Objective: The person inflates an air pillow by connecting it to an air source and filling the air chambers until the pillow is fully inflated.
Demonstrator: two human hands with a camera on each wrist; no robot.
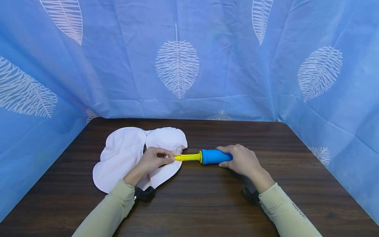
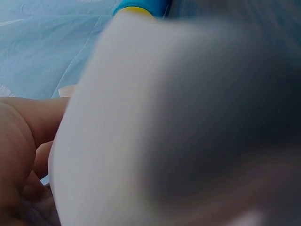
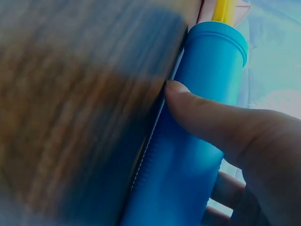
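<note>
1. The pump [image 1: 204,156] lies flat on the table [image 1: 207,204], its long axis running left to right, between the two hands.
2. The pump's blue barrel [image 1: 215,156] is on the right; its yellow nozzle [image 1: 187,157] points left toward the balloon [image 1: 130,154].
3. The right hand [image 1: 241,160] grips the right end of the barrel, fingers curled over the top. In the right wrist view the thumb [image 3: 202,110] presses against the side of the barrel [image 3: 188,141], below the barrel's rim.
4. The left hand [image 1: 154,160] is just left of the nozzle tip, fingers curled and pinching at the point where the nozzle meets the balloon. Whether the balloon's neck sits over the tip cannot be told; the fingers hide the joint.
5. The balloon is white, flat and limp, lying on the table under and behind the left hand, with two rounded lobes toward the rear.
6. In the left wrist view the balloon [image 2: 117,141] fills most of the frame, blurred; the fingers [image 2: 23,132] show at the left edge.
7. A blue cloth [image 1: 177,65] with white leaf print hangs behind and beside the table.
</note>
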